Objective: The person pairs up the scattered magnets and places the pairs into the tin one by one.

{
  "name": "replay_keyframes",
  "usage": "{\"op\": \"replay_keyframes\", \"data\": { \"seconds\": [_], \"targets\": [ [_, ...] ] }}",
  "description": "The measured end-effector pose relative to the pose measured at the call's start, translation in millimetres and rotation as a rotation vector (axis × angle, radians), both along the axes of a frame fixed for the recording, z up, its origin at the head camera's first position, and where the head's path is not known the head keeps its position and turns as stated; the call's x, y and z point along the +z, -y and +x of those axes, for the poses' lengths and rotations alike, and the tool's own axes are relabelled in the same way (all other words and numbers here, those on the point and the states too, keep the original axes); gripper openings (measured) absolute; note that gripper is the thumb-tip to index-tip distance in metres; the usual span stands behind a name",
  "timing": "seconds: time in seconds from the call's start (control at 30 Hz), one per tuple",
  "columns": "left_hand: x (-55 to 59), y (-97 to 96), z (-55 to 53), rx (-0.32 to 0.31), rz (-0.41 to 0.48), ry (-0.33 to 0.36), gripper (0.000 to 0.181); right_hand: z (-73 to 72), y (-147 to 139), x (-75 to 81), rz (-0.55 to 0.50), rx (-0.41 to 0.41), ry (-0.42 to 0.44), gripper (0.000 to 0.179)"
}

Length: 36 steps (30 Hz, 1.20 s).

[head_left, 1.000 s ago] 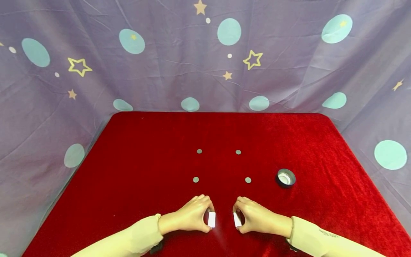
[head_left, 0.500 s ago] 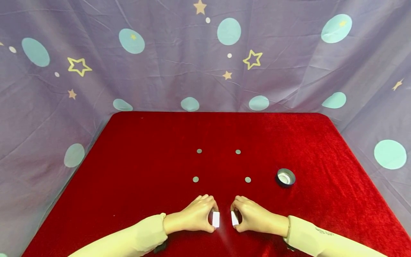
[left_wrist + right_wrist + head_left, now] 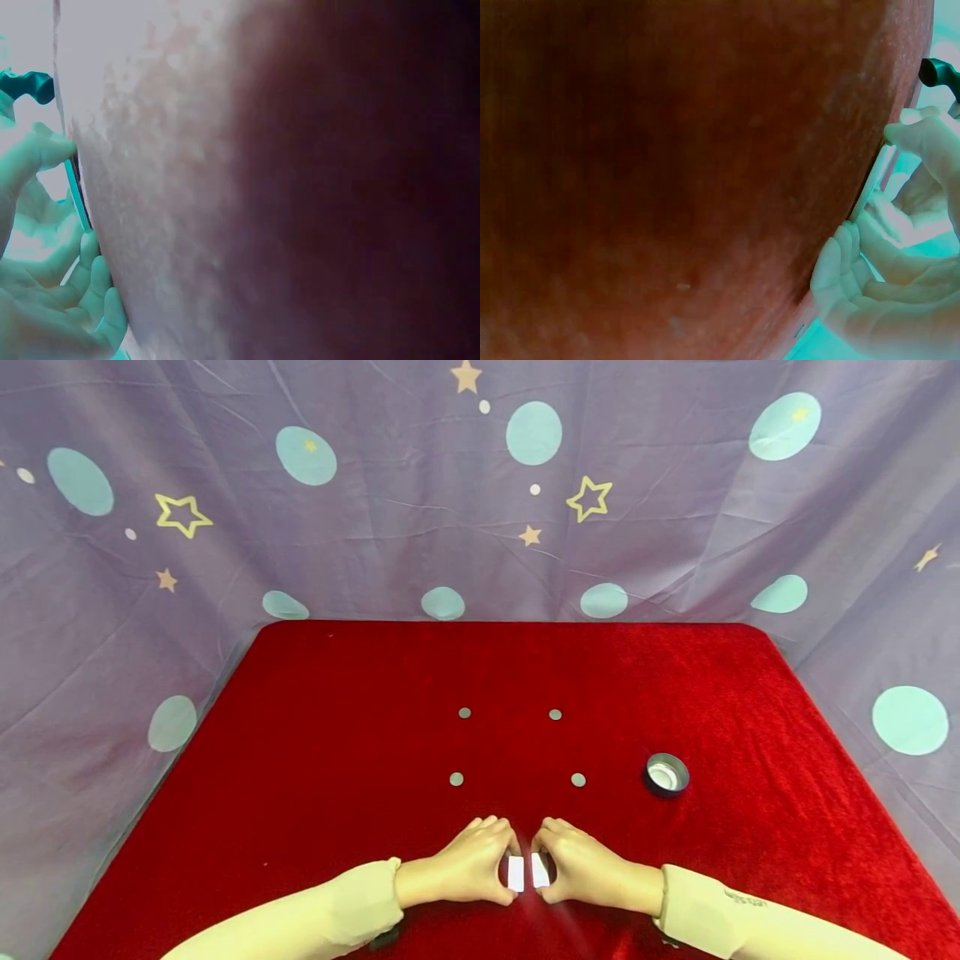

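Note:
Near the front of the red-covered table, my left hand pinches a small white rectangular piece between thumb and fingers. My right hand holds a similar white rectangular piece the same way, facing it across a narrow gap. Edge-on in the left wrist view, the left piece looks thin and spans thumb to fingertips at the cloth. In the right wrist view the other piece is likewise a slim strip between thumb and fingers. Their exact kind cannot be told.
Beyond the hands, several small grey-green discs lie spaced in a four-cornered layout on the red cloth. A round dark-rimmed lid-like dish with a silvery inside sits to the right. A purple patterned curtain encloses the table's back and sides.
My left hand has moved right and my right hand slightly left, each with its white piece, so the gap between the pieces has narrowed. Discs and dish have stayed put.

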State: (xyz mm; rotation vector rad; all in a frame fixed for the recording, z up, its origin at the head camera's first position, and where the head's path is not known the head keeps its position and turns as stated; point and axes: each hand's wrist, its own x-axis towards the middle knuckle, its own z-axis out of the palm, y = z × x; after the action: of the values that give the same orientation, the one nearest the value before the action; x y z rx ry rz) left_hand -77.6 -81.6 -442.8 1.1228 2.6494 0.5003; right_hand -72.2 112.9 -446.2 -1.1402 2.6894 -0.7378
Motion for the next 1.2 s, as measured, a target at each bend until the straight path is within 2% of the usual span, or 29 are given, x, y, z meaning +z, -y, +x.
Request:
{"op": "replay_keyframes", "data": {
  "seconds": [0.23, 0.43, 0.63, 0.87, 1.2],
  "targets": [
    [3.8, -5.8, 0.7, -0.011, -0.023, -0.054, 0.038, -1.5, 0.9, 4.2, -0.025, 0.001, 0.051, 0.030],
    [9.8, -9.0, -0.8, 0.005, -0.056, -0.006, 0.038, -6.1, -7.4, 12.3, -0.060, 0.043, 0.104, 0.025],
    [14.1, -11.5, -0.5, 0.031, -0.037, 0.055, 0.039, -14.5, -23.9, 21.0, -0.126, 0.051, 0.170, 0.021],
    [13.2, -13.6, -0.8, 0.032, -0.046, 0.060, 0.039, -18.9, -46.8, 28.0, -0.186, 0.010, 0.110, 0.020],
    [12.3, -13.9, -1.4, 0.012, -0.013, 0.103, 0.038, -16.0, -76.9, 45.2, -0.201, -0.170, 0.004, 0.023]
  ]
}}
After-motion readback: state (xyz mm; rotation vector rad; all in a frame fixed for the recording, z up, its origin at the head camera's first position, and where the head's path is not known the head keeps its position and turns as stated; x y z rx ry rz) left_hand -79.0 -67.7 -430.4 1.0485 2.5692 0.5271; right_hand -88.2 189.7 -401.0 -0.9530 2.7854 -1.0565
